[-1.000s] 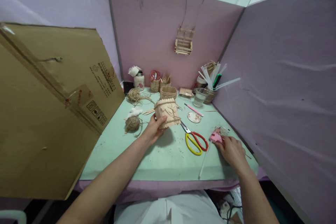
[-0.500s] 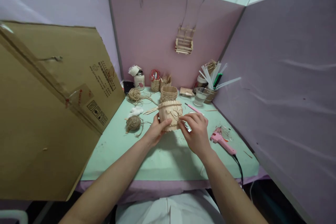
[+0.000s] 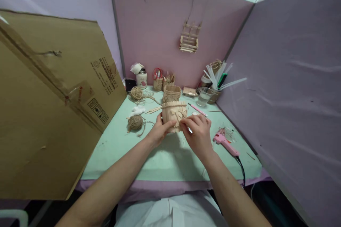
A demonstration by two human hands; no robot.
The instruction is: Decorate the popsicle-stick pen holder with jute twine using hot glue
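Note:
A pale wooden stick pot [image 3: 170,113] with raised leaf-like pieces on its side is held above the table. My left hand [image 3: 160,130] grips it from the left, thumb across the front and fingers behind. My right hand [image 3: 198,131] is closed in a pinch at the pot's right side, fingertips against the decorated surface. Whatever lies between those fingertips is too small to make out. Just behind stands a similar woven-looking basket [image 3: 172,93]. Pointed wooden sticks [image 3: 153,110] lie to the left.
A pink glue gun [image 3: 226,143] with a black cord lies right of my right hand. Twine balls [image 3: 135,123] sit at left. Behind are a pink pen [image 3: 197,109], a clear cup [image 3: 204,97] and a jar [image 3: 141,79]. A large cardboard sheet [image 3: 53,113] stands at left.
The pot has turned slightly, showing more of its leaf-like pieces. My right fingertips have shifted a little left and drawn together against its side. The view has tilted slightly.

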